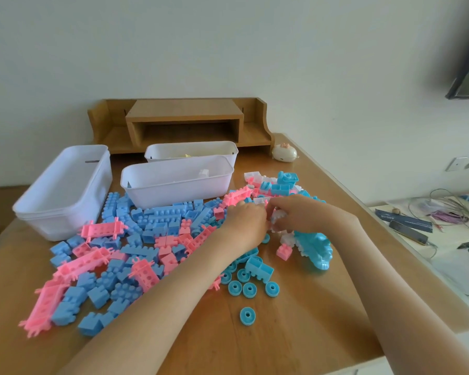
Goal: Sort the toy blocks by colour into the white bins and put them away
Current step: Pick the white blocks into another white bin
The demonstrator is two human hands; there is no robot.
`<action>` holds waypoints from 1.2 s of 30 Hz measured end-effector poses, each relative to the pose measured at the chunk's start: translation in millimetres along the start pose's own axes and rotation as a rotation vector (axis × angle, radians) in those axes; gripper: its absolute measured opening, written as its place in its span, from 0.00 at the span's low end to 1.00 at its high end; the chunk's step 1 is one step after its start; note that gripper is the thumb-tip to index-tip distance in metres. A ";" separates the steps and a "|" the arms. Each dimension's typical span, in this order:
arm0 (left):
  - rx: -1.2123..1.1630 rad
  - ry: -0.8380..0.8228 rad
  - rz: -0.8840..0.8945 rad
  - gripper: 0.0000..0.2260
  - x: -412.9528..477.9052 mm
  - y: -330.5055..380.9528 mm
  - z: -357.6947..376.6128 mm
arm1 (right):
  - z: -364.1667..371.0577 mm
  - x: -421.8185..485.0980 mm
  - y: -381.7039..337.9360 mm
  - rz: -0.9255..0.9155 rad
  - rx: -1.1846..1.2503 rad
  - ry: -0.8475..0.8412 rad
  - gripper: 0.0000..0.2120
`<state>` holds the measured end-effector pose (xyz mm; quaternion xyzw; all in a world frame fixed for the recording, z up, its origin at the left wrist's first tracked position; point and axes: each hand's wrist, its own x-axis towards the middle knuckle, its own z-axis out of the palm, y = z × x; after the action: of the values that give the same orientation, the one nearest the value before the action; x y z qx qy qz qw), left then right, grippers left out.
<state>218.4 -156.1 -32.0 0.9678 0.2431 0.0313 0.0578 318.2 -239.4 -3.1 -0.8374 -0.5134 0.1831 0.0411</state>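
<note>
Both hands are meeting over the right side of the worktop point(295, 334). The right hand point(299, 215) is curling its fingers down around a clump of white blocks point(275, 221), and the left hand point(245, 224) is gripping the same clump from the other side (its fingertips are hidden behind its own knuckles). The clump is sitting just beside a turquoise piece point(317, 247). Blue and pink blocks point(152, 226) are lying scattered to the left, with blue wheels point(248, 289) near the forearms. Three white bins are standing behind the pile: the near bin point(173, 189), the far bin point(190, 151) and the left bin point(63, 190).
</note>
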 end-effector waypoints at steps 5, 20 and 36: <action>0.086 -0.166 0.098 0.18 -6.5 -0.8 -12.1 | 1.3 -3.9 -13.4 -0.048 -0.046 0.009 0.19; -0.084 0.293 -0.067 0.13 -12.4 -90.5 -47.8 | -33.4 56.0 -63.1 -0.178 0.351 0.373 0.09; -0.192 0.114 -0.332 0.12 -13.7 -172.9 -39.2 | 4.0 110.8 -90.4 -0.003 0.390 0.370 0.23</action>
<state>122.2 -7.5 -15.6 0.9011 0.3980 0.0991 0.1405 285.3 -100.5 -13.0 -0.8319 -0.4536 0.1225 0.2952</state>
